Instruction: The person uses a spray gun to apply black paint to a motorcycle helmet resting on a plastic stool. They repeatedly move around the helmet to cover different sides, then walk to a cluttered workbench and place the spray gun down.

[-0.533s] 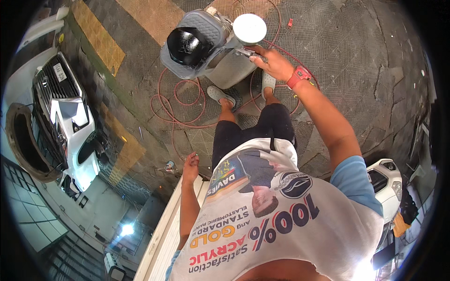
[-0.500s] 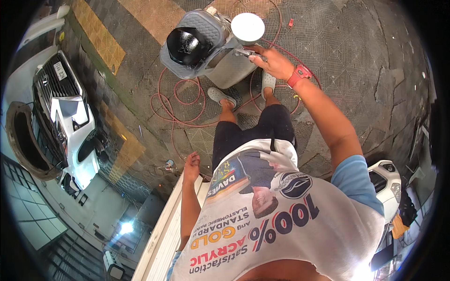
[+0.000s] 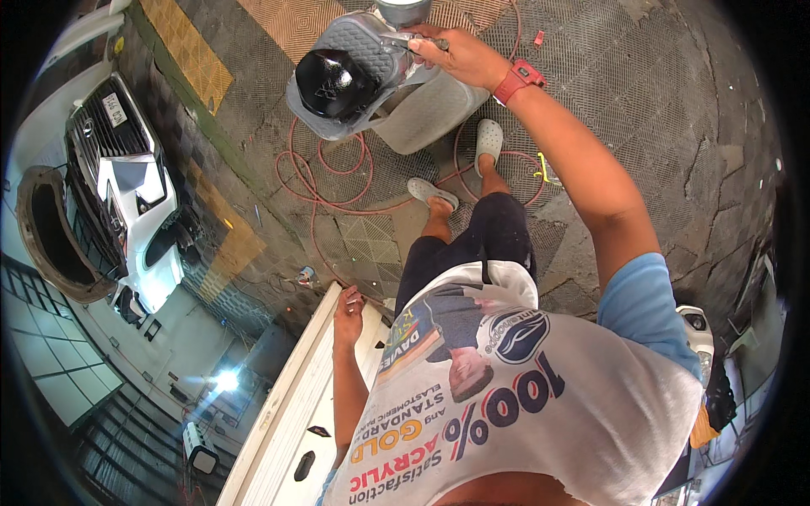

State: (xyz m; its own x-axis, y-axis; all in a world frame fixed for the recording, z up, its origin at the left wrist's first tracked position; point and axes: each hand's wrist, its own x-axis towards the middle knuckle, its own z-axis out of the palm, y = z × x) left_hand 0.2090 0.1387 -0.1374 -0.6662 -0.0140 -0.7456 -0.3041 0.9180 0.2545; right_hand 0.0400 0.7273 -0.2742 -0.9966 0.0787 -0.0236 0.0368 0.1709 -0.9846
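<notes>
Sprayer [image 3: 403, 14] now nearer black piece [image 3: 336, 83]

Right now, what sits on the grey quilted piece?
A glossy black object sits on the grey quilted piece; the right hand holds a spray gun near its right side. Anything beneath the object is hidden.

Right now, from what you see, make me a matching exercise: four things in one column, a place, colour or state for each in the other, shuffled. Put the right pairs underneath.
Things
1. Spray gun
2. Hose
3. Dome
4. Watch

Places, colours, states
A. Glossy black
B. Strapped on, red
C. In the right hand
D. Looped on the floor

Right pairs: 1-C, 2-D, 3-A, 4-B
</notes>
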